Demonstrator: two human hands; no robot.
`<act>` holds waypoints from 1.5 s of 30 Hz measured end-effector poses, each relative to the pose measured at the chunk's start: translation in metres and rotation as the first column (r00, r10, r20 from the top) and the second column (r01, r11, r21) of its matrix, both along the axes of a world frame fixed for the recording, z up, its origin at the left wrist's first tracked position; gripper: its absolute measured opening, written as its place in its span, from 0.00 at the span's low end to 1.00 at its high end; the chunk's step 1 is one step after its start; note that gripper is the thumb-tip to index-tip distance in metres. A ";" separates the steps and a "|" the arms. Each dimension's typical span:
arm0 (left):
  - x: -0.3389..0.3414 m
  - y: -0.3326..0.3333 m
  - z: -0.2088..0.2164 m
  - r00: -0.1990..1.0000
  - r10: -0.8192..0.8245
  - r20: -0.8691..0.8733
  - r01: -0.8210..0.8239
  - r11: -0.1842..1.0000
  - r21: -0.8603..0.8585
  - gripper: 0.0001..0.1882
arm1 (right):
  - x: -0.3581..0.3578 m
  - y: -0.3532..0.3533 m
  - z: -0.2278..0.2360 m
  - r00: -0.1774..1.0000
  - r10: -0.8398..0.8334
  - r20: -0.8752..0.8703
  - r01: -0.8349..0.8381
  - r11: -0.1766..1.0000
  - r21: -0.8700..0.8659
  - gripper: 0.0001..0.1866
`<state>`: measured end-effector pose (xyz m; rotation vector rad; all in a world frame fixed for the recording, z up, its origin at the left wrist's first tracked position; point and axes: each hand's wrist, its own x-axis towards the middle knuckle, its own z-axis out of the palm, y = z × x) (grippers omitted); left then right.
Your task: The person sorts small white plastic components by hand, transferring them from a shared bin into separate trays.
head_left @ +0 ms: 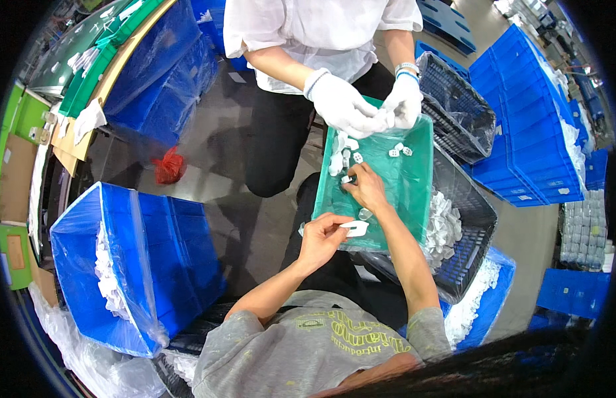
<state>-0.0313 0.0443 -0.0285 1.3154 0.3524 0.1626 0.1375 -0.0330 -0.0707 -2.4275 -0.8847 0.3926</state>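
A green tray point(422, 159) lies in front of me with several small white plastic parts point(395, 151) in it. Pinched in my left hand point(319, 240), at the tray's near left corner, is a white plastic piece point(355, 229) with a slot in its end. Inside the tray my right hand point(366, 188) has its fingers closed at a small white and dark part point(348, 179), mostly covered by the fingertips. A small round clear piece point(365, 214) sits between my two hands.
Across the tray, a person in white gloves point(347, 106) handles something small. Blue crates point(168, 239) lined with plastic stand left and right point(520, 119). A black basket point(477, 245) of white pieces is right of the tray; a red bag point(168, 166) lies on the floor.
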 end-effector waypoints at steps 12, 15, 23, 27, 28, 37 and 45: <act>0.023 -0.008 0.020 0.988 0.151 -0.018 -0.152 0.970 -0.189 0.09 | -0.041 -0.090 0.077 0.862 0.018 -0.507 0.333 0.733 0.593 0.15; 0.029 -0.024 0.024 0.996 0.094 -0.006 -0.093 0.974 -0.206 0.09 | -0.057 -0.106 0.094 0.941 0.013 -0.339 0.232 0.705 0.670 0.15; 0.032 -0.051 0.035 0.999 -0.048 -0.015 0.043 0.968 -0.248 0.09 | -0.075 -0.138 0.104 0.975 -0.077 -0.209 0.200 0.719 0.665 0.16; 0.032 -0.056 0.038 0.994 -0.101 -0.037 0.088 0.961 -0.263 0.10 | -0.076 -0.146 0.106 0.988 -0.060 -0.141 0.139 0.743 0.654 0.14; 0.032 -0.057 0.038 0.994 -0.101 -0.037 0.088 0.962 -0.260 0.10 | -0.076 -0.146 0.106 0.990 -0.046 -0.132 0.124 0.729 0.673 0.13; 0.030 -0.057 0.034 0.997 -0.071 -0.013 0.066 0.964 -0.257 0.11 | -0.080 -0.140 0.093 0.922 -0.103 -0.374 0.355 0.611 0.707 0.10; 0.026 -0.053 0.033 0.999 -0.017 0.044 0.028 0.960 -0.279 0.09 | -0.083 -0.134 0.096 0.887 -0.098 -0.450 0.386 0.691 0.611 0.13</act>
